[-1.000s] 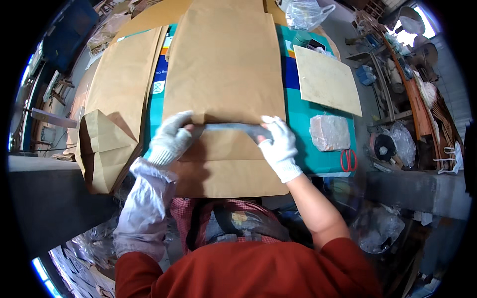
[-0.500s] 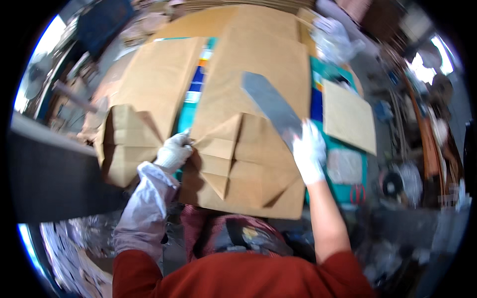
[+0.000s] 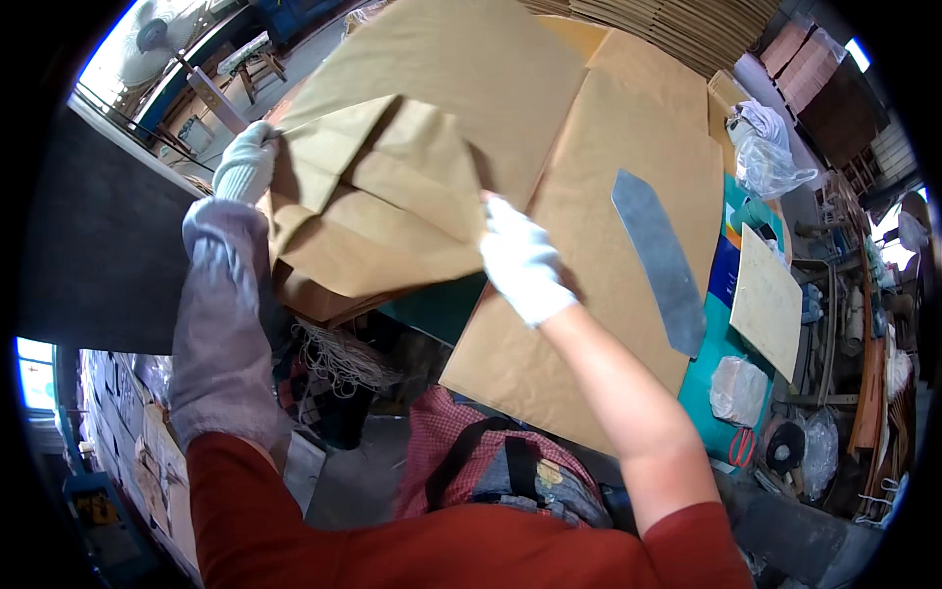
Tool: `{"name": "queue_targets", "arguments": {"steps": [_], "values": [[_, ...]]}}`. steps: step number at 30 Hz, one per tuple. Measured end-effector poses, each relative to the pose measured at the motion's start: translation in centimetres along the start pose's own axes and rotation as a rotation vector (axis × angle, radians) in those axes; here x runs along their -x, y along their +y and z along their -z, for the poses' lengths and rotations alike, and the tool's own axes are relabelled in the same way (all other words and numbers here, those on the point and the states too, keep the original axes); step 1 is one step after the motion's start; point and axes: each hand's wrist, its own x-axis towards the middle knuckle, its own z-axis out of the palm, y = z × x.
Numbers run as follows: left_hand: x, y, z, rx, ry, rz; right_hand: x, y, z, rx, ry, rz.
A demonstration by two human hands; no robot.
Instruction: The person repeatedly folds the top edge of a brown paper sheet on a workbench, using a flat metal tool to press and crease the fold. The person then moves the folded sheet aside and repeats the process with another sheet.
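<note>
In white knitted gloves, both my hands are on a brown kraft paper bag [image 3: 412, 221] with a creased, folded-open end, at the left of the table. My left hand [image 3: 245, 162] is closed on its left corner. My right hand [image 3: 518, 257] pinches its right edge, fingers partly hidden by the glove and blur. More paper layers show beneath the near side of this bag. To the right lies a flat brown paper sheet or bag [image 3: 579, 334]. A grey flat plate with pointed ends [image 3: 659, 260] rests on it, apart from my hands.
A pale board [image 3: 765, 299], a plastic-wrapped block [image 3: 738, 390] and red-handled scissors [image 3: 743, 447] sit along the table's right side. A clear plastic bag [image 3: 770, 167] lies at the far right. A bundle of string [image 3: 343, 358] hangs below the left near edge. A dark panel [image 3: 98, 236] stands left.
The folded bag has moved left, with both hands on it now. My right hand has let go of the grey plate, which lies on the flat paper. The view has shifted.
</note>
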Motion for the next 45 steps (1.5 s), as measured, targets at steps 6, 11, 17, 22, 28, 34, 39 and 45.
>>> {"name": "queue_targets", "arguments": {"steps": [6, 11, 17, 22, 28, 34, 39, 45], "values": [[-1.9, -13.6, -8.6, -0.618, -0.284, 0.099, -3.0, -1.9, -10.1, 0.326, -0.121, 0.102], [2.3, -13.6, -10.8, -0.656, -0.422, 0.104, 0.6, -1.0, -6.3, 0.326, -0.066, 0.372], [3.7, -2.4, -0.6, -0.324, -0.026, -0.188, 11.9, 8.4, 5.9, 0.625, -0.015, 0.086], [14.8, 9.2, -3.4, 0.556, -0.271, -0.631, 18.1, 17.6, 11.6, 0.636, 0.132, -0.071], [23.1, 20.4, -14.5, 0.209, -0.464, -0.887, 23.2, 24.7, 13.3, 0.15, 0.47, -0.608], [24.0, 20.8, -15.7, 0.126, -0.439, -0.878, 23.5, 24.9, 14.6, -0.654, 0.476, -0.695], [24.0, 21.3, -15.3, 0.132, -0.445, -0.889, 23.7, 25.6, 15.0, -0.721, 0.442, -0.687], [24.2, 20.8, -16.2, 0.115, -0.348, -0.914, 23.8, 24.9, 15.3, -0.663, 0.424, -0.683]]}}
